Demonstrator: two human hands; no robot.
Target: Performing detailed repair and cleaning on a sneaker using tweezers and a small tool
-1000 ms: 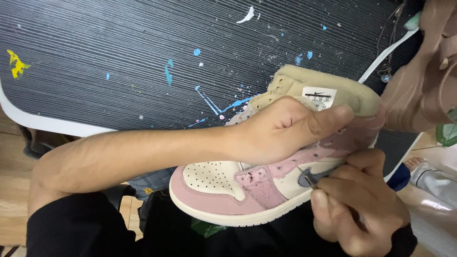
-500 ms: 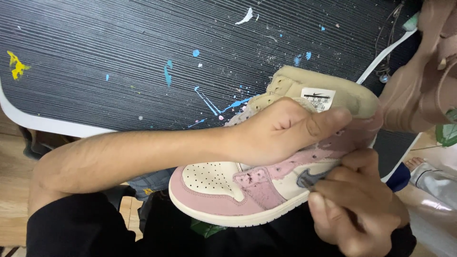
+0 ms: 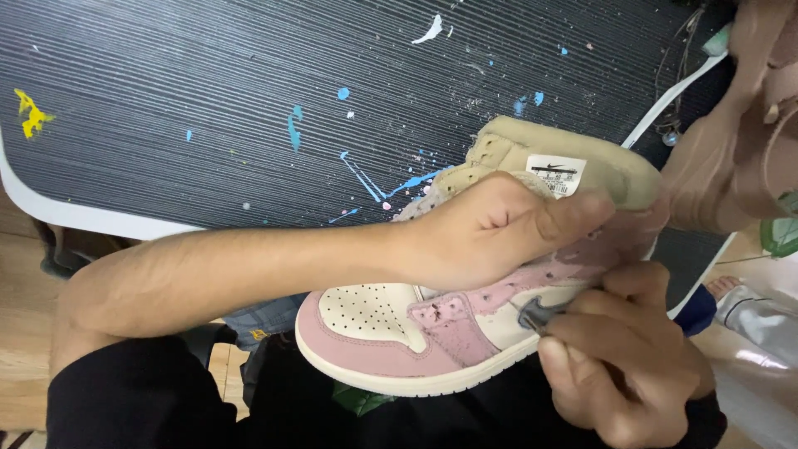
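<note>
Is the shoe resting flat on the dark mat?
No, the left hand holds the pink and cream shoe up on its side, in front of the mat, above the lap.

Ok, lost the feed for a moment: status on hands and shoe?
Left hand gripping pink-and-cream sneaker across its upper. Right hand pinching thin brush, tip on grey side patch. Paint-spattered dark mat behind; nothing blocking.
</note>
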